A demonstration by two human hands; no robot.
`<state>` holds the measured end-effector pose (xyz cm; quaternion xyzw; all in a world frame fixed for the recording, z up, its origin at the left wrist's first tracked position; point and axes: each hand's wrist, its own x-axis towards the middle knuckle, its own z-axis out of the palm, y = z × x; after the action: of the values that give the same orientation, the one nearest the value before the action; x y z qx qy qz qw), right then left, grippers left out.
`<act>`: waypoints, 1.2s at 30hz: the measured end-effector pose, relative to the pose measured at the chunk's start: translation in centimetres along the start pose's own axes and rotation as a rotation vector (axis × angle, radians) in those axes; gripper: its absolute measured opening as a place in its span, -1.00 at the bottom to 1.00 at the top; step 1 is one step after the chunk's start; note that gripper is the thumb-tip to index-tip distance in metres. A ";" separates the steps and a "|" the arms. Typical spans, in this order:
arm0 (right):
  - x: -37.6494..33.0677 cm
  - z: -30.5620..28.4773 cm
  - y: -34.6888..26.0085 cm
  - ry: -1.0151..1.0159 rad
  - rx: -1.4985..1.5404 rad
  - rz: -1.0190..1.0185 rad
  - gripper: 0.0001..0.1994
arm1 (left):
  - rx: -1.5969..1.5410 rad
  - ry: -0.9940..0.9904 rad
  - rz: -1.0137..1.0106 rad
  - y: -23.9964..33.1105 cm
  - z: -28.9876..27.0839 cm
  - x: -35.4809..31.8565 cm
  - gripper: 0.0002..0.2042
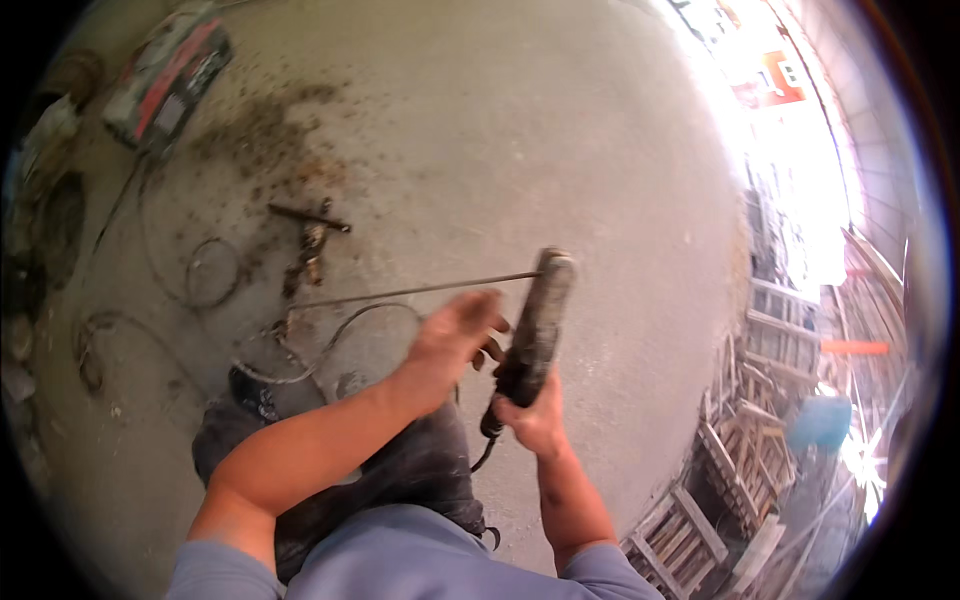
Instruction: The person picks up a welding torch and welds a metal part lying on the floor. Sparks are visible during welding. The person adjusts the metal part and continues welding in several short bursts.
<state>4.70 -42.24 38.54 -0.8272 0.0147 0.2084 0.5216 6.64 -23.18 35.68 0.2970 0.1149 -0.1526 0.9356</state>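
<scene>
The dusty grey elongated power tool (537, 325) is gripped at its lower end by the right hand (535, 418) — long axis upright; the left hand (458, 335), open and blurred, lies just beside it — thin metal rod (420, 290) runs leftward.

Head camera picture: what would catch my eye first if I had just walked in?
At centre, the right hand grips a dark, dusty power tool by its handle, a thin metal rod reaching left from its top; the blurred left hand hovers beside it. Cables loop over the stained concrete floor at left, and stacked wooden pallets stand in glaring sunlight at right.
</scene>
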 end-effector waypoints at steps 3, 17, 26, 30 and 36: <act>-0.1 0.1 0.6 0.002 -0.066 -0.042 -0.13 | -0.332 0.038 -0.008 0.2 -0.5 0.3 -0.65; -0.6 0.4 0.2 0.004 -0.197 -0.068 -0.01 | -0.246 0.180 0.138 1.7 -1.3 0.3 -0.82; -0.7 -0.3 -0.2 0.007 -0.237 -0.071 -0.02 | -0.133 0.215 0.184 1.9 -1.7 0.1 -0.83; -0.9 -0.2 -0.4 -0.020 -0.236 -0.045 0.00 | -0.124 0.210 0.183 2.0 -1.7 0.1 -0.83; -1.0 -0.1 -0.5 -0.018 -0.213 -0.050 0.02 | -0.130 0.213 0.166 1.9 -1.7 -0.1 -0.82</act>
<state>3.89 -42.28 39.36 -0.8760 -0.0330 0.2033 0.4361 7.02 -20.71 35.32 0.2588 0.1981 -0.0347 0.9448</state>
